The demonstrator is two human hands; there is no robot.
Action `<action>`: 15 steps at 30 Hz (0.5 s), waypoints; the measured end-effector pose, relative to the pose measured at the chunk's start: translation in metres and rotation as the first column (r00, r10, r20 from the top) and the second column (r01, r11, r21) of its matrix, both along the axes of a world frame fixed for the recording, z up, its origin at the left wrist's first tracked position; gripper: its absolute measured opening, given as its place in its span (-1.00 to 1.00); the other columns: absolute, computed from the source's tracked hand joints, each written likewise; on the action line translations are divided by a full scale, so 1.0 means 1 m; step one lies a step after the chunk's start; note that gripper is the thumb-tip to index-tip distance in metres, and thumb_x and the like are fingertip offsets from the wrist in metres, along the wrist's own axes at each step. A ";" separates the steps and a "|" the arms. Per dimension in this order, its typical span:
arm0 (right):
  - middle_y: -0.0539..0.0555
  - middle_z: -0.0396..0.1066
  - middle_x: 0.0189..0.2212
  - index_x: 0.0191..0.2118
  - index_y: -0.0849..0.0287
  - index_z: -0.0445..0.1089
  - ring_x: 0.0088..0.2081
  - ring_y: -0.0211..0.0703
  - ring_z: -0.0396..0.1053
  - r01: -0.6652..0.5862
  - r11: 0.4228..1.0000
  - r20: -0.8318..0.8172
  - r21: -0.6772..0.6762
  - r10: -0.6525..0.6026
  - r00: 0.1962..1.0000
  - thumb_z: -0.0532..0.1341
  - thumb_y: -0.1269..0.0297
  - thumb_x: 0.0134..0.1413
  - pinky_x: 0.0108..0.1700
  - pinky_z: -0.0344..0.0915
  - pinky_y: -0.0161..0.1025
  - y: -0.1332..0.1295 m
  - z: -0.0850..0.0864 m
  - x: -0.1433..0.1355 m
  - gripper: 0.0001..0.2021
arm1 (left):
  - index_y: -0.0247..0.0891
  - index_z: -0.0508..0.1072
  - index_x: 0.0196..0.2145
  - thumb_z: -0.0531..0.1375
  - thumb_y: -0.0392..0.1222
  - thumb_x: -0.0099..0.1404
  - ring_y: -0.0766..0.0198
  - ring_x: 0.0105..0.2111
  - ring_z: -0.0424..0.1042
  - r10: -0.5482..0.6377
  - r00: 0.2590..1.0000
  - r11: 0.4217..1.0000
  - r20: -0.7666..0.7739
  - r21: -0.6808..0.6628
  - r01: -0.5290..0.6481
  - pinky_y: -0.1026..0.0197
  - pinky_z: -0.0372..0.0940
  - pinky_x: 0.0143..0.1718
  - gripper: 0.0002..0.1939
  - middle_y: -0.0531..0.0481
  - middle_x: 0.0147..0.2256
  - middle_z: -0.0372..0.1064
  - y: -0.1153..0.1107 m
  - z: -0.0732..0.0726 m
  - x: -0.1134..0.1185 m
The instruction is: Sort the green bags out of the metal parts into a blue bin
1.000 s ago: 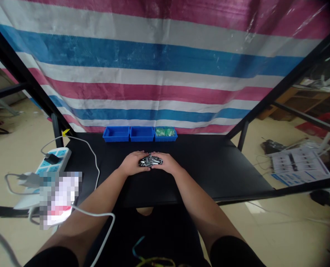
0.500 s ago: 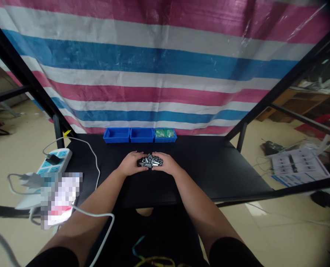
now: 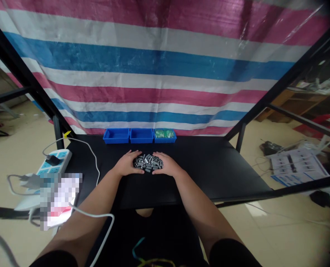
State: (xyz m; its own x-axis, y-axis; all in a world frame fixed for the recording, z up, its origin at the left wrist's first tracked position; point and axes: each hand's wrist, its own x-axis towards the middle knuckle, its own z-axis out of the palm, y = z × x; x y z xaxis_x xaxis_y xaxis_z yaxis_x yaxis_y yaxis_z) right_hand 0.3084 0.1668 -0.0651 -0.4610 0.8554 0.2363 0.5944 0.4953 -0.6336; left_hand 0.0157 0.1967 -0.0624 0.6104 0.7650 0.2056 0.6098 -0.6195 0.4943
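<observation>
Pieces spread between 2 open hands

The small, metallic-looking pieces lie in a loose pile on the black desk, near its middle. The left hand and right hand curve around the 2 sides, touching the outer pieces, thumbs on the near side and fingers on the far side. Both are wide open, gripping nothing.

The step in hand looks like shaping the pile. To do it well, the person would keep both palms low, with the hand edges against the desk so that no piece slips underneath, and use light, even pressure. The near gap between the thumbs deserves care, as short pieces could roll out there.

Compared with the earlier frames, the pile is broader and looks flatter. The left hand has moved outward, widening the gap, while the right has shifted little. Beyond, the 3 blue trays remain in their row, the right-hand one with a green-and-clear packet in it.
</observation>
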 end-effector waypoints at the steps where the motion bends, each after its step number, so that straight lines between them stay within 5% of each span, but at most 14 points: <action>1: 0.23 0.26 0.29 0.30 0.02 0.28 0.33 0.21 0.18 -0.004 1.000 0.008 0.006 0.004 1.000 0.54 -0.06 -0.27 0.36 0.08 0.21 0.000 0.000 0.000 -0.05 | -0.22 0.23 0.32 0.36 0.43 -0.06 -0.17 0.31 0.19 0.000 1.000 1.000 0.006 -0.011 0.000 -0.28 -0.07 0.37 0.11 -0.30 0.28 0.25 0.000 -0.001 0.001; 11: 0.14 0.41 0.18 0.20 -0.01 0.40 0.31 0.10 0.22 -0.038 0.999 -0.047 0.014 0.038 0.998 0.50 0.11 -0.08 0.40 0.01 0.17 0.006 -0.005 -0.003 -0.33 | -0.18 0.41 0.20 0.37 0.35 0.03 -0.10 0.25 0.30 -0.039 0.995 0.999 0.094 -0.033 0.042 -0.20 0.05 0.35 -0.12 -0.21 0.17 0.41 0.001 0.000 0.003; 15: 0.20 0.32 0.26 0.23 0.02 0.37 0.34 0.19 0.16 0.008 1.000 -0.028 -0.020 -0.009 1.000 0.53 0.03 -0.16 0.38 0.04 0.21 0.005 -0.006 -0.001 -0.22 | -0.17 0.41 0.19 0.38 0.33 0.04 -0.10 0.23 0.33 -0.052 0.992 0.998 0.111 -0.029 0.056 -0.20 0.05 0.35 -0.14 -0.21 0.15 0.43 0.001 0.000 0.003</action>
